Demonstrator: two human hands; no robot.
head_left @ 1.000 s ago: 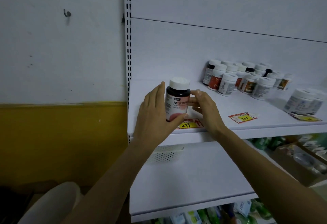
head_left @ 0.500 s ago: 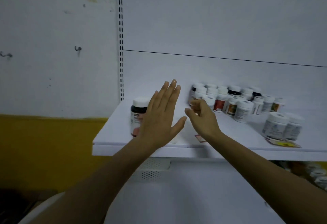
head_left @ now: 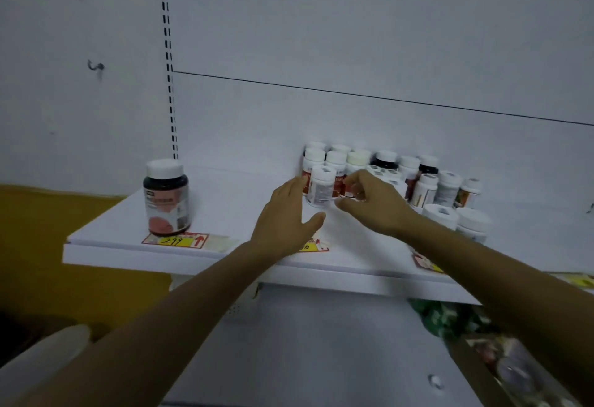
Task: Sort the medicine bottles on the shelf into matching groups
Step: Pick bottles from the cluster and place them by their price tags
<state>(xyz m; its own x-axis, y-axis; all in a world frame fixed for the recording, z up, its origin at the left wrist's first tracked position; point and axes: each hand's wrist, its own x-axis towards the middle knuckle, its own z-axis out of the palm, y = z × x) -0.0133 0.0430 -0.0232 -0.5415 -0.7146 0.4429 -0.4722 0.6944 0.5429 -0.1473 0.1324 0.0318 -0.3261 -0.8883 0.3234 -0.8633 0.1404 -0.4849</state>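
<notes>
Both hands reach over the front edge of the white shelf (head_left: 231,210) toward the cluster of bottles (head_left: 385,165) that stands against the back panel. The left hand (head_left: 286,210) is spread, fingers straight and thumb held out to the side, its fingertips just beside or touching the left flank of a white bottle (head_left: 319,189) at the front of the cluster; contact is hard to tell. The right hand (head_left: 374,204) is on the other side of that bottle, fingers curled in toward a red-labelled bottle (head_left: 339,183) just behind it; whether they pinch it or only sit against it cannot be told from this view. The white bottle stands upright between the two hands. Well apart to the left of the left hand, a dark bottle (head_left: 165,197) with a white cap and a pink label stands upright alone near the shelf's front corner, its base on a yellow and red price tag (head_left: 175,240). Just to the right of the right wrist stands a pair of white bottles (head_left: 456,218), side by side and nearer the shelf edge than the cluster.
</notes>
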